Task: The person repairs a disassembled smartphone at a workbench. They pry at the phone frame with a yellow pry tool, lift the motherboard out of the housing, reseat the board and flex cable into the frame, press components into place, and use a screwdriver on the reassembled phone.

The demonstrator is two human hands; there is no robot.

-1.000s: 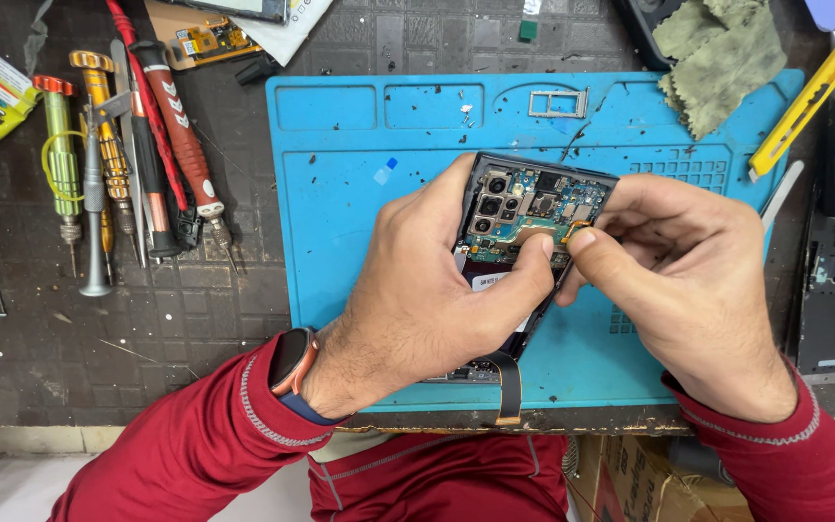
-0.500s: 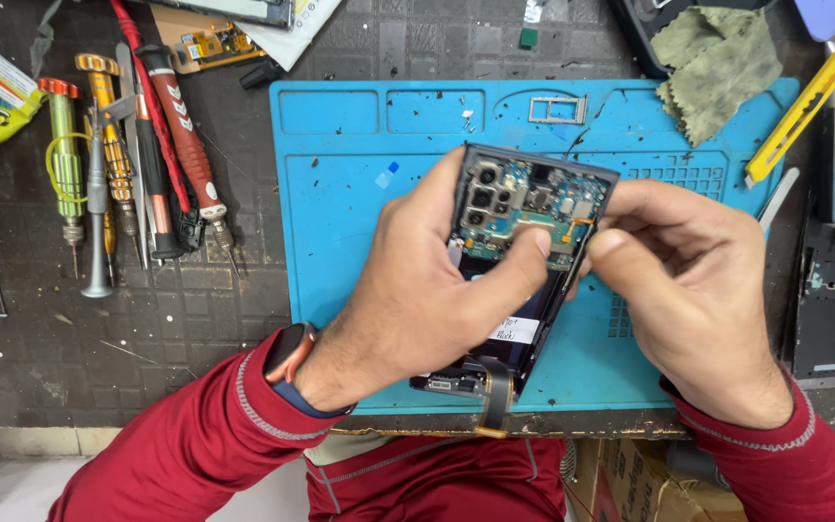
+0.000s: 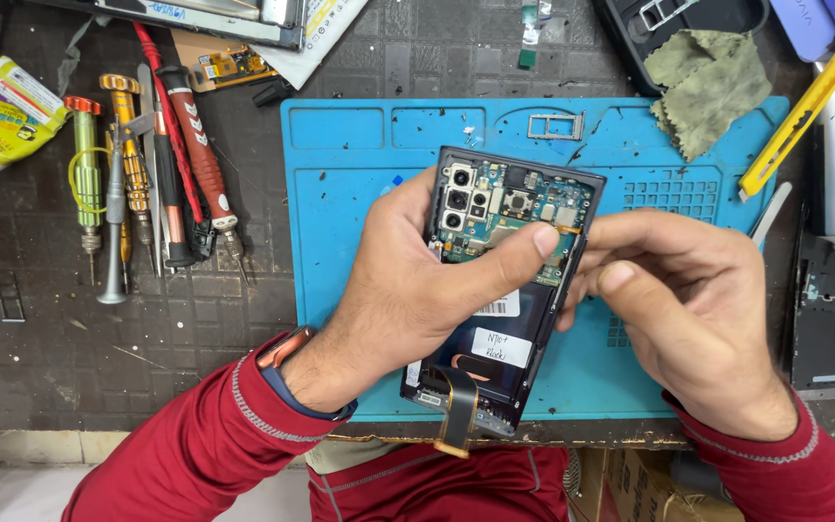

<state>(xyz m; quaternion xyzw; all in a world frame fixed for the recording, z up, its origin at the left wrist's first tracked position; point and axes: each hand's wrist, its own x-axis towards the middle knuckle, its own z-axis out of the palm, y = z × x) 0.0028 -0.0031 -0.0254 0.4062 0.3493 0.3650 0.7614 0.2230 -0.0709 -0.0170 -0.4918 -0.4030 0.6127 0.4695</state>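
Head view: opened phone with its back off, lifted over the blue mat. Left hand wrapped around its left edge, thumb pressed across the circuit board. Right hand curled at the right edge, fingertips pinched against the frame. Screwdrivers lined up left, green cloth upper right.

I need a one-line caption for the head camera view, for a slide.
Left hand holds an opened phone over a blue mat; right hand touches its edge.
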